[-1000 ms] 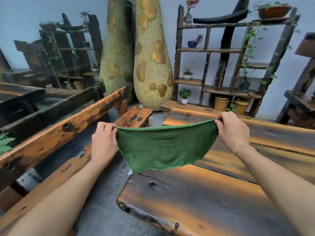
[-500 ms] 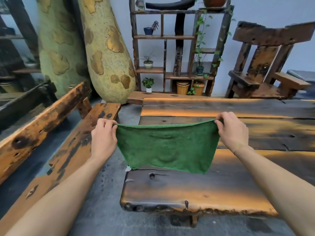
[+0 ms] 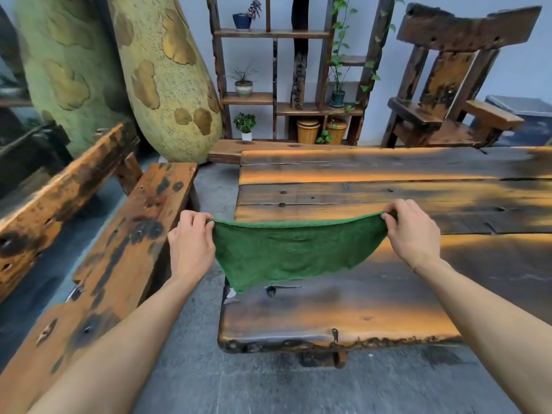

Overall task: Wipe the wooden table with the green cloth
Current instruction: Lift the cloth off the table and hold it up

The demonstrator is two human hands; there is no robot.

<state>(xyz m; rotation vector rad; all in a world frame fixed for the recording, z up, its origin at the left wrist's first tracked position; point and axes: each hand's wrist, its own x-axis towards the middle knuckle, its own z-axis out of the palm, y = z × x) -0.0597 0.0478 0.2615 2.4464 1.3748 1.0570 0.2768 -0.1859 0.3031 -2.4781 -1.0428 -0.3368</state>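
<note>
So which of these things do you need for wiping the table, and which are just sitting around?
For the job:
green cloth, stretched between both hands
left hand and right hand, each pinching a top corner
wooden table

Just sitting around:
wooden bench
wooden chair
shelf unit with potted plants
big spotted gourd sculptures

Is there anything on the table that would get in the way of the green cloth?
Nothing visible does. Both the left hand and right hand hold the green cloth stretched over the wooden table, whose near end below it is bare.
</note>
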